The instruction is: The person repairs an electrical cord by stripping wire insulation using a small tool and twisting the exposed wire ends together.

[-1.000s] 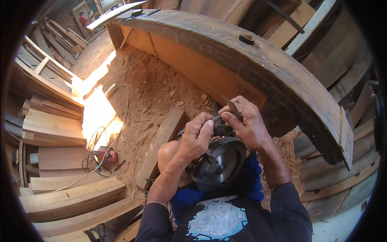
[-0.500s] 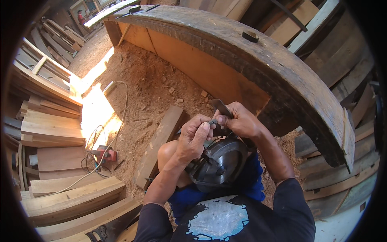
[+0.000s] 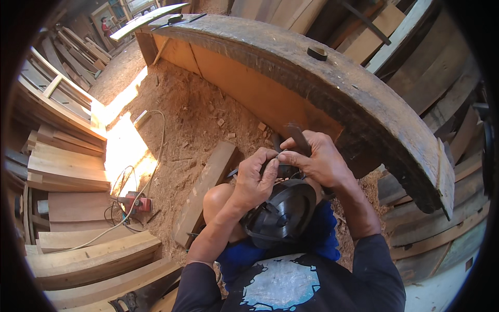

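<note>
My left hand (image 3: 253,179) is closed in a pinch, and its fingertips meet those of my right hand over my lap. Whatever small thing they pinch is mostly hidden. My right hand (image 3: 325,160) is wrapped round a dark, flat metal blade (image 3: 299,139), whose broad end sticks up past the knuckles. Just below both hands a black circular saw (image 3: 280,212) rests at my lap, its round guard facing up. A thin dark cable shows between the hands and the saw.
A long worn workbench (image 3: 364,99) curves across the far and right side, with a dark roll (image 3: 317,53) on top. A wooden beam (image 3: 205,192) lies on sawdust at left. Beyond it sit a red power tool (image 3: 136,202) with its cord and stacked planks (image 3: 93,255).
The blade in my right hand has shifted slightly right and tilted. The small greenish-grey piece seen between my fingertips is now mostly covered. My view has shifted a little.
</note>
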Motion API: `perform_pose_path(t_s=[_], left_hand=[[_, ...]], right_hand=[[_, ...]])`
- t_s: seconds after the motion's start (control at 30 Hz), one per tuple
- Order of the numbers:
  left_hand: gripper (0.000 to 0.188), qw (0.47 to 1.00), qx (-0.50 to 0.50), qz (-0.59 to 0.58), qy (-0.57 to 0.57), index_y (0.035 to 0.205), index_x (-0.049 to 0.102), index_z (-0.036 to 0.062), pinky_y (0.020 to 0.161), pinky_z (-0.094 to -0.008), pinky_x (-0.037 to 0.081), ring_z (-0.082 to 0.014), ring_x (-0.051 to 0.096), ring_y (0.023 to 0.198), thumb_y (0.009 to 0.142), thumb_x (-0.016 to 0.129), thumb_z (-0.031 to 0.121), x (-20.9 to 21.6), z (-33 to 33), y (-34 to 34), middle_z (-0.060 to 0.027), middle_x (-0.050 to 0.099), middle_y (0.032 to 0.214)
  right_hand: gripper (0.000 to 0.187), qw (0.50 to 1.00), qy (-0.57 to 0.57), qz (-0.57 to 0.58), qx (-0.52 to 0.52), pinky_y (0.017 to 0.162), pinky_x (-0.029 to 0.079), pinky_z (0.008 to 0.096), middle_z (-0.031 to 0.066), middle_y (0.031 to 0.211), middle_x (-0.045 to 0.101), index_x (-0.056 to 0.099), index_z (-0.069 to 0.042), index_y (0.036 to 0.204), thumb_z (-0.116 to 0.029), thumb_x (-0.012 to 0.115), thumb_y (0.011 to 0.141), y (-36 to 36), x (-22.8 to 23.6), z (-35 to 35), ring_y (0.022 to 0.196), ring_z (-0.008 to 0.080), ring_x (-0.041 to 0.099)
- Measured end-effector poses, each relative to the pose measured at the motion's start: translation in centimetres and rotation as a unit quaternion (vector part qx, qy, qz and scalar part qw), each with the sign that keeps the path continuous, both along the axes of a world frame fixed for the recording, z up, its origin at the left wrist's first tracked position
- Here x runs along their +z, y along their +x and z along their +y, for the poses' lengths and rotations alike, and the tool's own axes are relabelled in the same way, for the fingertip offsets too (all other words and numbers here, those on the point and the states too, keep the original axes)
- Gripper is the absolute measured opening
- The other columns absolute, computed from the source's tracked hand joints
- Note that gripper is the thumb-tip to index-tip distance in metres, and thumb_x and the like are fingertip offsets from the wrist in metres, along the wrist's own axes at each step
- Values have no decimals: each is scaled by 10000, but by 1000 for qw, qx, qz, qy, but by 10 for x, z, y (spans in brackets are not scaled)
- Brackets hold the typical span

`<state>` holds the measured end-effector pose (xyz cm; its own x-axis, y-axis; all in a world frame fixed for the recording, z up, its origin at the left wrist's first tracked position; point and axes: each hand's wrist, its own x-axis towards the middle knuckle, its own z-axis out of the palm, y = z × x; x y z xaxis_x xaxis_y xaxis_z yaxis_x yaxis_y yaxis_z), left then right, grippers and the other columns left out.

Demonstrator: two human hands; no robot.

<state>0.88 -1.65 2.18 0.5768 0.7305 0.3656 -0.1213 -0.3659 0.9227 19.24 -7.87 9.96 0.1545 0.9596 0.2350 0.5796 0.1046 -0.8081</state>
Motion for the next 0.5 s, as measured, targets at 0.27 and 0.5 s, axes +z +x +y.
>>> perform_pose_path(t_s=[0.27, 0.5], left_hand=[[125, 999, -10, -37, -6, 1065, 646, -27, 663, -269, 480, -107, 581, 733, 1023, 547, 37, -7, 1, -3, -58, 620, 846], [139, 998, -15, -54, 0, 1085, 650, -43, 639, -260, 477, -102, 568, 710, 1026, 542, 21, -6, 2, -1, -56, 616, 838]], right_hand=[[198, 986, -94, 42, 129, 657, 499, 366, 136, 697, 667, 728, 20, 905, -171, 678, 905, 5, -4, 8, 635, 152, 582], [225, 989, -74, 40, 119, 644, 508, 394, 188, 698, 652, 721, 38, 921, -151, 633, 839, -4, -10, 9, 623, 196, 621]])
